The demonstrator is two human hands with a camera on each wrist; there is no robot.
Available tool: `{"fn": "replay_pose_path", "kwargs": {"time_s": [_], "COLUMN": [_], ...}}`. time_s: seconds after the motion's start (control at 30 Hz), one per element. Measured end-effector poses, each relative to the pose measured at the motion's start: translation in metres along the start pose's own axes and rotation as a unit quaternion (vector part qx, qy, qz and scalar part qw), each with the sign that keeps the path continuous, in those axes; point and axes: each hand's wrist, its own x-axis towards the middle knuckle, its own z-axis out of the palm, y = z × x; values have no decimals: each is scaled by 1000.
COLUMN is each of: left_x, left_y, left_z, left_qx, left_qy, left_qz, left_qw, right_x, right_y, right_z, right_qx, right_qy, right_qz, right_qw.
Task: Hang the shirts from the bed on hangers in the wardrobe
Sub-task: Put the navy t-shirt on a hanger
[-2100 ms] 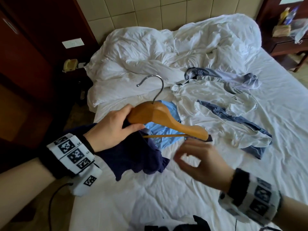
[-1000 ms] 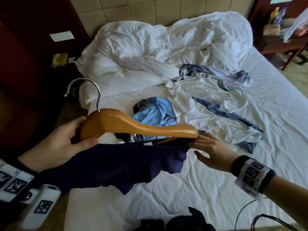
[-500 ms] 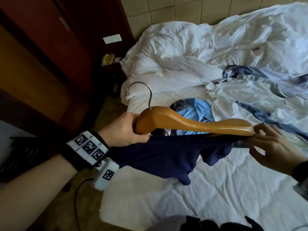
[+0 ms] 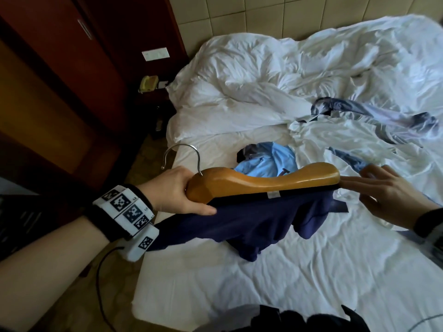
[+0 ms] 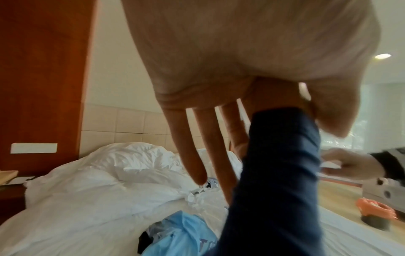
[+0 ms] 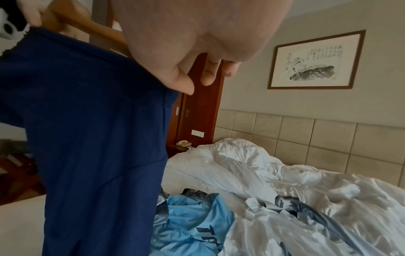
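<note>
My left hand (image 4: 182, 192) grips a wooden hanger (image 4: 263, 183) near its metal hook (image 4: 184, 152), thumb underneath pinching a navy shirt (image 4: 251, 219) against it. The shirt drapes below the hanger over the bed's left edge. My right hand (image 4: 383, 188) reaches from the right with straight fingers (image 4: 352, 182) touching the hanger's right tip and the shirt's edge. A light blue shirt (image 4: 268, 159) lies crumpled on the bed behind the hanger. White and grey-blue shirts (image 4: 359, 144) lie further right. In the right wrist view the navy shirt (image 6: 98, 138) hangs beside my thumb.
Dark red wardrobe panels (image 4: 60, 68) stand to the left, across a narrow strip of floor (image 4: 143, 149). A bedside stand holds a telephone (image 4: 149, 83). A crumpled white duvet (image 4: 275, 75) covers the bed's head. Dark fabric (image 4: 287, 319) lies at the near edge.
The navy shirt has been drawn along under the hanger. My right hand has moved from below the hanger to its right tip and straightened its fingers. The view has swung left.
</note>
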Motion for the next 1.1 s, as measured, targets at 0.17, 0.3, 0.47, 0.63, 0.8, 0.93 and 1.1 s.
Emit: {"fn": "replay_pose_path", "kwargs": {"time_s": [0.17,0.3,0.47,0.63,0.8,0.93,1.1], "left_x": [-2,-4,1,19,52,65,57], "left_y": [7,2,0,-3,1,24,30], "left_z": [9,2,4,-10,-50,-87,-130], "left_qx": [3,33,96,73,69,109,155], "left_qy": [-16,-21,-34,16,149,185,201], "left_qz": [-9,-14,-112,-128,-133,-145,-173], "left_qw": [1000,999,988,989,977,966,952], "right_x": [14,20,26,58,112,150,171], "right_y": [9,12,12,27,46,47,54], "right_z": [-12,-20,-13,-25,-56,-100,-121], "right_qx": [-26,-26,-67,-91,-154,-169,-199], "right_qy": [-38,-43,-92,-84,-112,-161,-119], "right_qz": [11,5,5,-30,18,114,125], "right_qw": [999,999,993,992,982,966,965]}}
